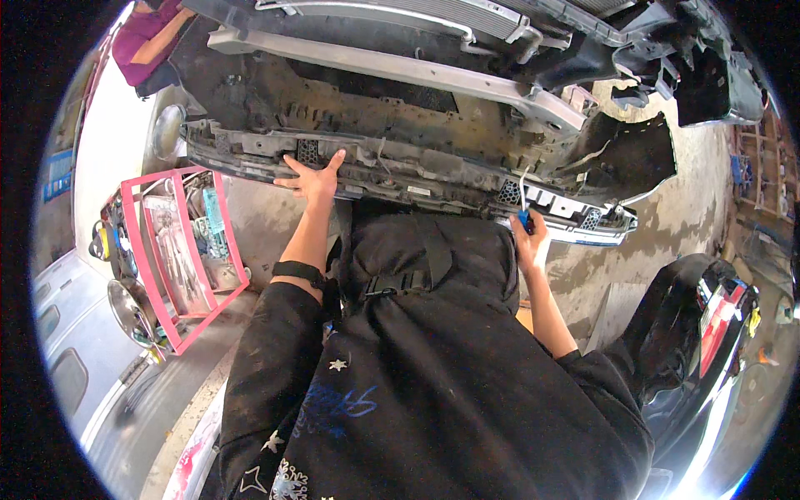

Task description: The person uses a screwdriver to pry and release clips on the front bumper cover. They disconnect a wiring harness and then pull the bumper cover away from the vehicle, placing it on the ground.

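A car bumper cover [392,183] lies across in front of me, its dusty black inner side showing, with a bright trim strip along the near edge. My left hand [312,182] rests on its near rim, left of the middle, fingers spread and holding nothing. Near the right end, my right hand [531,236] is closed around the blue handle of a slim tool [523,215]. The tool's thin pale shaft points up beside a honeycomb-patterned bracket [510,192]. It looks like a screwdriver, though its tip is too small to make out.
A pale metal crossbeam [392,73] and a radiator [475,18] on a car front stand beyond the bumper. To the left is a pink-framed tool cart [179,258] full of tools. Another person [148,42] stands at the far left. A dark part with a red lamp [722,329] is on the right.
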A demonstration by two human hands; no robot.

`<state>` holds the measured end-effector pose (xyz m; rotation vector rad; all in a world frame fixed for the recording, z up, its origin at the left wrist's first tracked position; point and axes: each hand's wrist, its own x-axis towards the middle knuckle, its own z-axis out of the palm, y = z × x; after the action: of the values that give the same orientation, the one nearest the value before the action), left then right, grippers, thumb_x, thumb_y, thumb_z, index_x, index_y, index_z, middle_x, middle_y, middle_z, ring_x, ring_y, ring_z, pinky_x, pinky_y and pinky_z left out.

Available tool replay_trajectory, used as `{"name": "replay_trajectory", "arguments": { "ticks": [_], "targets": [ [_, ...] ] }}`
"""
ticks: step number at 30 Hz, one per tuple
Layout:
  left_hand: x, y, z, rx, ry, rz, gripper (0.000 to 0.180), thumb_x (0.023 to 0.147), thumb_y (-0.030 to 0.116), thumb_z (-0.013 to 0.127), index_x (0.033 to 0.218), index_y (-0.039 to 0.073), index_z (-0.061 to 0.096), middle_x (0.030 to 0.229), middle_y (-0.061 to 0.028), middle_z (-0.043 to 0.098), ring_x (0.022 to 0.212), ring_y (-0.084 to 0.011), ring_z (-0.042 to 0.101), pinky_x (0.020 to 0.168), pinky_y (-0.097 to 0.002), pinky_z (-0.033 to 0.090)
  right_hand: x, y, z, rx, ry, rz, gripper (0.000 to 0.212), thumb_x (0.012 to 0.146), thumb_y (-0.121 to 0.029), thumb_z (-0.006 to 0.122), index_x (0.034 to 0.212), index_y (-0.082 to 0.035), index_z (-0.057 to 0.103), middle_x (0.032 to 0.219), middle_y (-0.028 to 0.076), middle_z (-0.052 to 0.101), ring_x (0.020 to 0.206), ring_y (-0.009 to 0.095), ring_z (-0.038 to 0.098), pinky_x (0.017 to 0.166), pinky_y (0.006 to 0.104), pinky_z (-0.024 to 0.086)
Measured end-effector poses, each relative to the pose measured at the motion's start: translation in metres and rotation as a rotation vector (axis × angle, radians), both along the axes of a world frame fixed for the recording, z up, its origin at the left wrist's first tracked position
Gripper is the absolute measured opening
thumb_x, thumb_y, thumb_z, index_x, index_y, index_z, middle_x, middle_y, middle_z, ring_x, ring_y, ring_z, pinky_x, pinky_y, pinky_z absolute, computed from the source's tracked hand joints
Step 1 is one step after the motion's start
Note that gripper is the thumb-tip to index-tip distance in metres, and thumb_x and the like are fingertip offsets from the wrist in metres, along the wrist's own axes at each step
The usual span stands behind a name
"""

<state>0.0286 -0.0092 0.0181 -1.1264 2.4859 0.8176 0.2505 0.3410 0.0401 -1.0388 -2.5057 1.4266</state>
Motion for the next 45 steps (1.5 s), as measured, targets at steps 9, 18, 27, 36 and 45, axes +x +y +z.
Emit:
{"name": "replay_trajectory", "arguments": {
  "ticks": [9, 18, 27, 36, 45],
  "targets": [
    [-0.002, 0.001, -0.003, -0.037, -0.028, -0.002, 0.137, 0.053, 0.065, 0.081, 0.151, 0.024, -0.005, 0.147, -0.0301, -0.025, 0.133, -0.0586, 0.016, 0.105, -0.0592, 0.033, 0.050, 0.011, 0.012, -0.081, -0.355, 0.056, 0.039, 0.086, -0.029, 0.067, 0.117, -0.008, 0.060, 0.096, 0.016, 0.066, 0.085, 0.025, 0.063, 0.078, 0.0334, 0.049],
    [-0.002, -0.002, -0.009, -0.040, -0.040, 0.002, 0.137, 0.052, 0.065, 0.082, 0.151, 0.025, -0.005, 0.148, -0.0290, -0.025, 0.135, -0.0575, 0.013, 0.106, -0.0595, 0.030, 0.066, 0.008, 0.009, -0.077, -0.212, 0.282, 0.029, 0.089, -0.007, 0.053, 0.116, -0.004, 0.063, 0.098, 0.012, 0.067, 0.087, 0.020, 0.064, 0.079, 0.0308, 0.049],
    [-0.005, 0.000, -0.005, -0.055, -0.096, 0.012, 0.139, 0.051, 0.061, 0.084, 0.150, 0.025, -0.006, 0.147, -0.0281, -0.027, 0.135, -0.0568, 0.014, 0.105, -0.0573, 0.034, 0.070, 0.031, 0.029, -0.606, -0.282, 0.213, 0.040, 0.085, 0.008, 0.038, 0.119, 0.003, 0.058, 0.110, 0.012, 0.064, 0.098, 0.017, 0.061, 0.086, 0.0293, 0.049],
    [-0.001, -0.002, -0.005, -0.017, -0.056, 0.013, 0.138, 0.052, 0.054, 0.088, 0.150, 0.027, -0.005, 0.148, -0.0266, -0.026, 0.136, -0.0559, 0.013, 0.107, -0.0556, 0.034, 0.073, 0.029, 0.025, -0.159, -0.144, 0.456, 0.048, 0.069, 0.016, 0.059, 0.113, -0.003, 0.063, 0.102, 0.011, 0.066, 0.089, 0.021, 0.064, 0.079, 0.0298, 0.051],
    [0.000, -0.004, -0.002, -0.019, -0.074, -0.010, 0.138, 0.052, 0.054, 0.087, 0.150, 0.028, -0.007, 0.148, -0.0266, -0.028, 0.136, -0.0552, 0.011, 0.108, -0.0553, 0.031, 0.069, 0.023, 0.030, 0.451, 0.124, 0.375, 0.037, 0.071, -0.001, 0.072, 0.106, -0.008, 0.065, 0.091, 0.009, 0.062, 0.083, 0.023, 0.063, 0.074, 0.0336, 0.051]
  ]
}}
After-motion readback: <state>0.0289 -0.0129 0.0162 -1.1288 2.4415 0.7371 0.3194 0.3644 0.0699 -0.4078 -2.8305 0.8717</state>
